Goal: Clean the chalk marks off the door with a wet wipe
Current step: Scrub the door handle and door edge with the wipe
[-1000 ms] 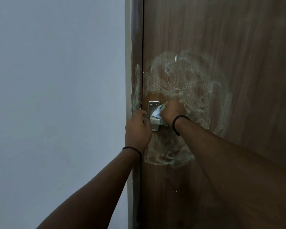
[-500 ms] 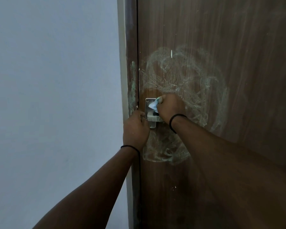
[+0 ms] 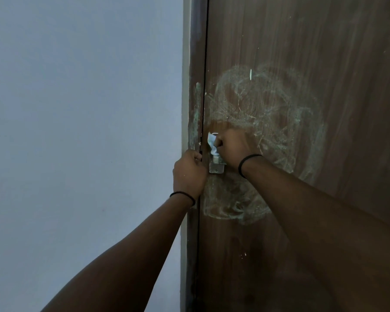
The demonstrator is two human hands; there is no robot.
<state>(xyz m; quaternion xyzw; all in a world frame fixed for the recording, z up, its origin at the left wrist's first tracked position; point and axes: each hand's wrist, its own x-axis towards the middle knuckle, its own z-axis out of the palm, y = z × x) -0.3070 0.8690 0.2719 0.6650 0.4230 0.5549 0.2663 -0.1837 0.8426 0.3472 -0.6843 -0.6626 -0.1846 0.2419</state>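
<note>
A brown wooden door (image 3: 302,52) carries a wide ring of smeared whitish-green chalk marks (image 3: 279,113) around a metal latch plate (image 3: 216,167). My right hand (image 3: 232,147) grips a crumpled white wet wipe (image 3: 212,143) and presses it on the upper part of the latch plate. My left hand (image 3: 189,174) is curled at the door's edge beside the plate; what its fingers hold is hidden. Chalk also streaks the door frame (image 3: 197,113).
A plain pale blue-grey wall (image 3: 83,131) fills the left half of the view. The brown door frame runs down between wall and door. A small white fleck (image 3: 250,74) sits above the chalk ring.
My right hand has slid the wipe up and to the left over the latch plate, now covering its top. My left hand stays at the door's edge.
</note>
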